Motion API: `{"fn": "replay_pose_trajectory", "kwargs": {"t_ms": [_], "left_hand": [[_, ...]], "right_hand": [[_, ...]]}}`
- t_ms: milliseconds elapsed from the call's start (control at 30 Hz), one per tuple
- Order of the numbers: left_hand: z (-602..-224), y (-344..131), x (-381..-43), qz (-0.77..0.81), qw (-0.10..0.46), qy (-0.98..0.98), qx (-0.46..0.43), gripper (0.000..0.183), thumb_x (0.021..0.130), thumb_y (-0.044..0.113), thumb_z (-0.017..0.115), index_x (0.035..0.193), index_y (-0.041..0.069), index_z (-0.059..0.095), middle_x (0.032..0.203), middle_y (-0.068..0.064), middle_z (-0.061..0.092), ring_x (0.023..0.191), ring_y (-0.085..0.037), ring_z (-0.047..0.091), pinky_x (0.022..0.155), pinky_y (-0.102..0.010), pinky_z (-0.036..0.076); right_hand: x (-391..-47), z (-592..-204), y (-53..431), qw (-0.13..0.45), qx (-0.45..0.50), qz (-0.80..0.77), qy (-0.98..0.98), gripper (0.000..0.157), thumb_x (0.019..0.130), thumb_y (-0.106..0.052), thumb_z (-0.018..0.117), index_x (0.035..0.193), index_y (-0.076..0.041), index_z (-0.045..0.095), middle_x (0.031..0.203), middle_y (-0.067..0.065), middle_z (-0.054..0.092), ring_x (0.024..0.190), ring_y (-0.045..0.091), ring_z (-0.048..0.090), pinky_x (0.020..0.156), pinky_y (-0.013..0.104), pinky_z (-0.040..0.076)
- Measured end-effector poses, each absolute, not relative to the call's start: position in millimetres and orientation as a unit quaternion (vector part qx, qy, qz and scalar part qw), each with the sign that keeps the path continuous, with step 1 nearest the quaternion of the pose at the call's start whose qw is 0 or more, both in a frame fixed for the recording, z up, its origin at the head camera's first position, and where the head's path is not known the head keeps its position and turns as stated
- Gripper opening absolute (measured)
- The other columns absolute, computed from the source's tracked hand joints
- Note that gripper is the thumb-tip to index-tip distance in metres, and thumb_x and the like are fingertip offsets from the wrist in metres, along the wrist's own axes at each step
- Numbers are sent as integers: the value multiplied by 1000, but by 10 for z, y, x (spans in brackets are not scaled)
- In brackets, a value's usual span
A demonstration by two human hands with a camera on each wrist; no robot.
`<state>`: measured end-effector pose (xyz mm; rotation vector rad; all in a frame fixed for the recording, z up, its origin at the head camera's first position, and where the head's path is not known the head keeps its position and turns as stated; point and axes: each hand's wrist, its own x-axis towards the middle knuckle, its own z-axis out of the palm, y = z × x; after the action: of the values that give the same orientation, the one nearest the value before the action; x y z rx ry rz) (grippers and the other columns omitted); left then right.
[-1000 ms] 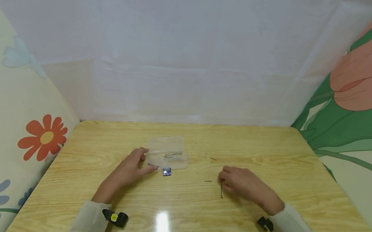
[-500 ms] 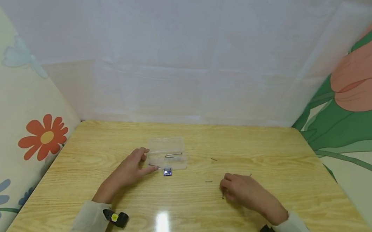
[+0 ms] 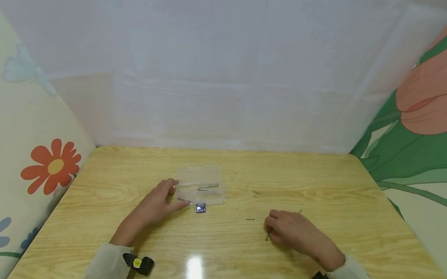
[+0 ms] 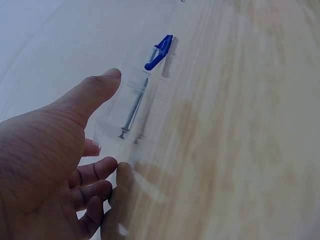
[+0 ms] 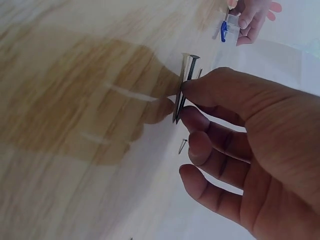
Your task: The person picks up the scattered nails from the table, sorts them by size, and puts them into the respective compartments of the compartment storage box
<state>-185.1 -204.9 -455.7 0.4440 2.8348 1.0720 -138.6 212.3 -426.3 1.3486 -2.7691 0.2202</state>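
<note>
A clear plastic box (image 3: 199, 174) with a blue latch (image 3: 200, 208) lies on the table, left of middle. My left hand (image 3: 159, 204) holds its left end, thumb at the front corner and a forefinger at the back. Nails (image 3: 208, 186) lie inside the box, also visible through its wall in the left wrist view. To the right, my right hand (image 3: 290, 228) pinches a nail (image 5: 189, 75) between thumb and forefinger, close over the tabletop. The nail's head sticks out past the thumb, and its reflection shows beside it.
Loose nails lie on the wooden table (image 3: 214, 249): a short nail (image 3: 250, 219) left of my right hand, another nail (image 3: 256, 192) farther back, and a nail tip (image 3: 300, 211) just behind the hand. A white sheet (image 3: 221, 93) hangs behind the table.
My right hand has shifted slightly toward me, and its nail has turned from straight to slanted. A nail behind that hand has come into sight. The left hand and box stay put.
</note>
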Motion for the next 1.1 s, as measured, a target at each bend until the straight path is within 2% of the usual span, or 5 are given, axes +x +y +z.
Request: {"fn": "replay_pose_trajectory", "kwargs": {"t_ms": [200,500,733,1100], "left_hand": [[-4560,-2048,-1850,350,40,924,147,86,93,57,71,146,-4,43,125,-19,56,115,-37,56,96,-58,46],[-4545,-2044,-1847,352,37,924,145,87,92,58,72,146,-4,44,124,-17,56,113,-34,56,96,-57,46],[-4527,-2027,-1833,354,34,923,147,83,93,55,73,144,-4,45,122,-18,56,111,-35,57,94,-57,46],[-4540,-2031,-1844,352,38,925,140,83,92,54,74,144,-3,45,123,-18,56,112,-35,57,96,-58,46]], "right_hand": [[-1388,-4278,2116,43,435,65,-897,16,85,-5,76,85,-18,65,82,-10,52,66,2,46,54,19,41],[-1409,-4245,2082,-8,420,66,-905,15,81,-7,73,80,-17,62,77,-11,49,63,3,41,54,21,39],[-1432,-4231,2012,3,428,74,-901,13,77,-7,69,77,-17,60,74,-13,46,62,2,38,53,19,36],[-1578,-4153,1704,-3,433,115,-894,23,91,-9,67,77,-23,55,70,-15,44,59,1,38,54,19,37]]}}
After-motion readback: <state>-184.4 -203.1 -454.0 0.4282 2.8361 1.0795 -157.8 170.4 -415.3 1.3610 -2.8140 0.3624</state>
